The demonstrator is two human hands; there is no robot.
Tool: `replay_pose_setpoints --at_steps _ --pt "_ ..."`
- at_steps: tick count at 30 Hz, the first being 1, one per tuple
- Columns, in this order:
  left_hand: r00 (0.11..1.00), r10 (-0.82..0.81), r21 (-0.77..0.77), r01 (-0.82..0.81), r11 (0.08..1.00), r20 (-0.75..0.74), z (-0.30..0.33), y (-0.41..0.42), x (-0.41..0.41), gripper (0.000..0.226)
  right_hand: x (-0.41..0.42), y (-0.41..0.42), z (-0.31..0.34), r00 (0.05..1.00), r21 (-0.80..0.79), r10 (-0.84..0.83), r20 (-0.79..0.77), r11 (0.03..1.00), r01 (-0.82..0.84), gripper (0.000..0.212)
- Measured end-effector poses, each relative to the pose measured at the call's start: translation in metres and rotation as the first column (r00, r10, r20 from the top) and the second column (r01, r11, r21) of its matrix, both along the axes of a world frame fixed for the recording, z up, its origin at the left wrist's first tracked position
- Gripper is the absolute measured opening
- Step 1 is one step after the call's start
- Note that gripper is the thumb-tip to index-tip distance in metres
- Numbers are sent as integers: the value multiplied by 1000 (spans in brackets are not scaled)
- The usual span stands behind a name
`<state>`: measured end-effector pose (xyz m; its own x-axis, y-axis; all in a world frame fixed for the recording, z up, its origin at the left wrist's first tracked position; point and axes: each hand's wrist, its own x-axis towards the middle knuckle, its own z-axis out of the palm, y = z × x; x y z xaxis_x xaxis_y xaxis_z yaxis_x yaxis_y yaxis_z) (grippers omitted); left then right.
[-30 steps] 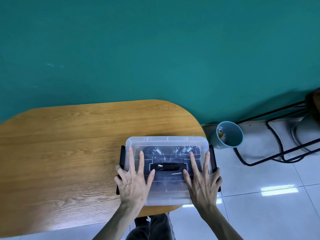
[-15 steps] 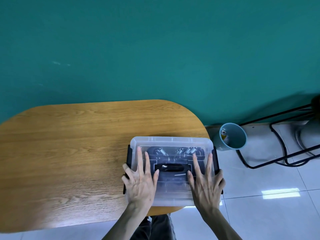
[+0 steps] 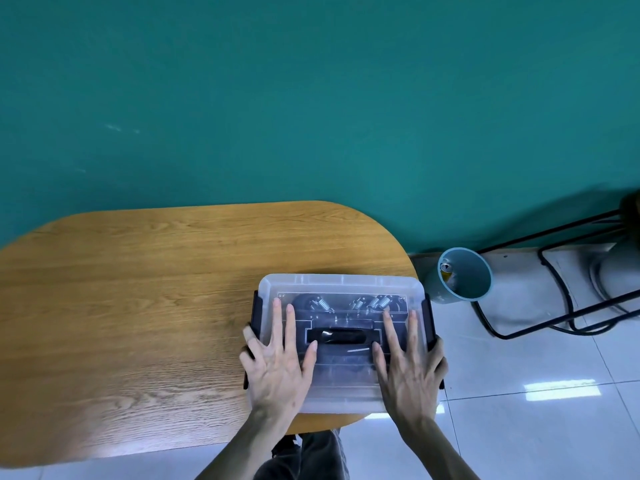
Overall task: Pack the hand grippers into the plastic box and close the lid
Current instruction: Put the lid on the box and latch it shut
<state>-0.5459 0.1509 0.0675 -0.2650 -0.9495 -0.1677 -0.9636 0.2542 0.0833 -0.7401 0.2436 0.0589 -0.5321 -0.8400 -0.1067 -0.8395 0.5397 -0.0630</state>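
Both hands, left (image 3: 277, 368) and right (image 3: 408, 368), lie flat and spread on the lid (image 3: 341, 284), gripping nothing. Grippers (image 3: 375, 303) inside box at table (image 3: 138, 306) edge. Risk: uneven pressing leaves side latches (image 3: 428, 320) unclipped, or tips box off edge.

Table: I see a wooden table (image 3: 138, 306) with rounded ends and an oak-like grain, set against the teal wall.
On it: one clear plastic box (image 3: 341, 285) with its lid on, at the right end near the front edge.
Box overhang: I can see its right side reaching just past the table's curved edge.
Floor: pale glossy tiles (image 3: 519, 427) to the right, carrying a teal bin (image 3: 460, 275) and a black metal frame (image 3: 554, 299).
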Motion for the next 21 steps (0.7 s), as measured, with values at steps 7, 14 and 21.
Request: replay_pose_setpoints --at_steps 7,14,21 --pt "1000 -6 58 6 998 -5 -1 -1 1 80 0 -1 2 1000 -1 5 9 1000 -5 68" --pt "994 -50 195 68 978 -93 4 -1 11 82 0 5 10 999 27 52 -5 998 -52 68" --pt "992 -102 247 117 962 -72 4 -2 24 80 1 8 19 997 74 75 7 994 -75 66"
